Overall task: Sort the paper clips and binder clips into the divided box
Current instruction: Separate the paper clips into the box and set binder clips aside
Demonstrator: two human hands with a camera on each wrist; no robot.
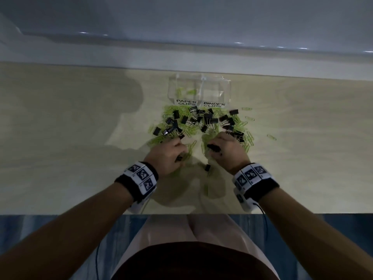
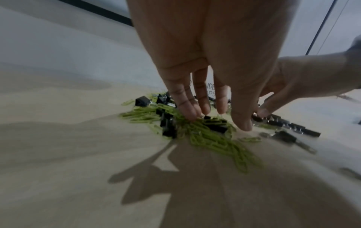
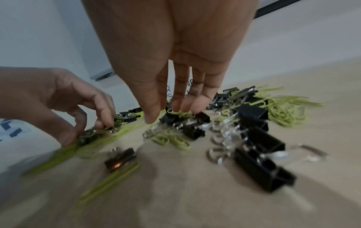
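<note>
Few green wire paper clips [image 1: 186, 91] are seen in the clear divided plastic box [image 1: 227, 85]; the rest are heaped with black metal binder clips [image 1: 212, 120] on the bench [image 1: 60, 158]. One binder clip is pinched by the left hand [image 1: 167, 156]; the right hand [image 1: 226, 150] grip cannot be told.

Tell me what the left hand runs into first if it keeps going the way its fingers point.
The left hand has its fingertips on the green paper clips; pushed on, it would probably press into them first, black binder clips close beside.
</note>
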